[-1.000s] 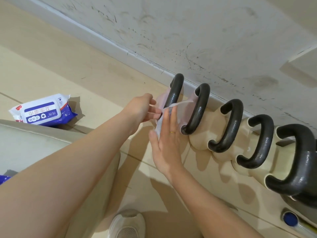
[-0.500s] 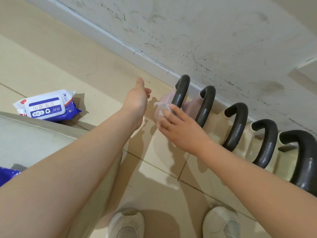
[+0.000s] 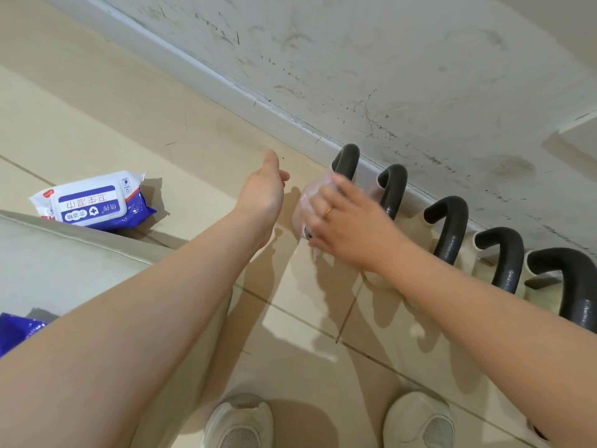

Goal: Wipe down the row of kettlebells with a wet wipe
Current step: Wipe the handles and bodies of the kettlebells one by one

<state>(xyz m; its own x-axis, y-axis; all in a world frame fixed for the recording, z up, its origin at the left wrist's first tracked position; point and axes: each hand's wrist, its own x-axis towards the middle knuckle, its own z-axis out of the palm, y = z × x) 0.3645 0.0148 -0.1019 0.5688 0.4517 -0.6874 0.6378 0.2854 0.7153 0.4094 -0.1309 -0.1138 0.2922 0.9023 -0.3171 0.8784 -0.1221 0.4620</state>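
Our right hand (image 3: 352, 227) has slid down from the black handle and now presses the thin white wet wipe (image 3: 307, 205) flat-fingered against the pale pink kettlebell (image 3: 315, 197) at the row's left end; our left hand (image 3: 263, 192) hovers released beside it. We judge body wiping has begun.

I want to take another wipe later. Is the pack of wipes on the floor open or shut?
Shut, as far as visible: the white lid flap on the pack of wipes lies flat against the top, and no wipe sticks out.
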